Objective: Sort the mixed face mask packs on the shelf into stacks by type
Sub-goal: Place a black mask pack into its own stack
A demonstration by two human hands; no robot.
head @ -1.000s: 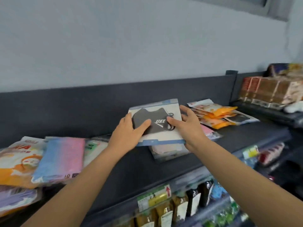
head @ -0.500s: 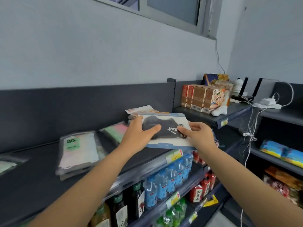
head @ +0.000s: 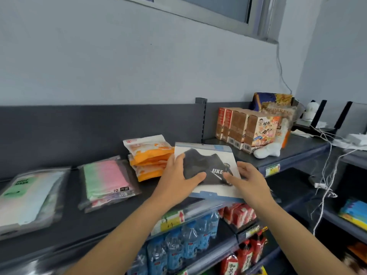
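Both hands are gripping a flat white pack with a black mask printed on it (head: 208, 167), left hand (head: 178, 175) and right hand (head: 248, 181) at its sides. Orange-and-white mask packs (head: 149, 155) are lying stacked just left of the left hand on the dark grey shelf (head: 79, 221).

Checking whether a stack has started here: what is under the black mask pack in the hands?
Under the black mask pack, only dark shelf shows at its near edge. Both hands, left hand and right hand, and the pack itself cover the rest.
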